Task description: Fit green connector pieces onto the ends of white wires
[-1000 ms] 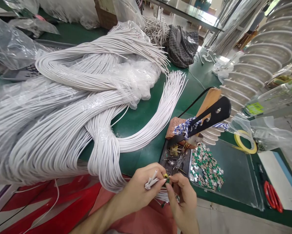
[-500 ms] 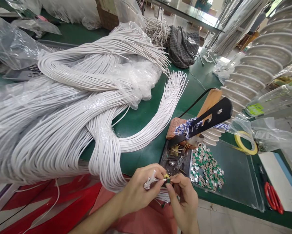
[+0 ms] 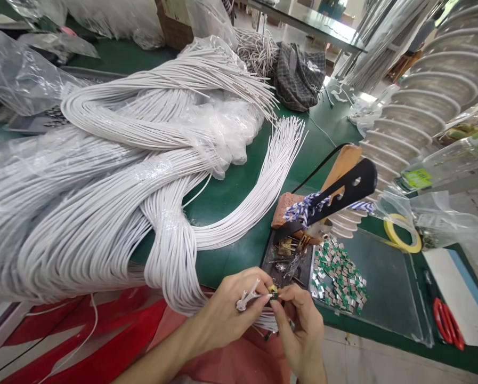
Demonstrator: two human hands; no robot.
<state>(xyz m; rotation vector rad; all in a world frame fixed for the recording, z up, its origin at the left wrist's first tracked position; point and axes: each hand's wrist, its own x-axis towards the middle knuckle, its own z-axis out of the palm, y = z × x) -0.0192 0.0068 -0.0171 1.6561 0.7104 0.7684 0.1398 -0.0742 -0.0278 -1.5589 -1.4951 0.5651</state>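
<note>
My left hand (image 3: 242, 301) is closed round a thin white cable (image 3: 247, 298), whose loose ends stick up between the fingers. The cable's tip meets a small green connector (image 3: 274, 293) between the two hands. Thumb and fingers of my right hand (image 3: 300, 320) pinch that connector from the right. Just beyond the hands lies a dark tray (image 3: 268, 261) with metal scraps. Many small green and silver connectors (image 3: 338, 274) are spread to the right of it. More white cable hangs below the hands, partly hidden by them.
Large bundles of white cable (image 3: 103, 213) cover the left. A brick (image 3: 284, 209) with a black metal bracket (image 3: 342, 189) stands behind the tray. A ribbed hose (image 3: 418, 106) comes down at the right. Yellow tape (image 3: 402, 234) and red-handled scissors (image 3: 446, 322) lie further right.
</note>
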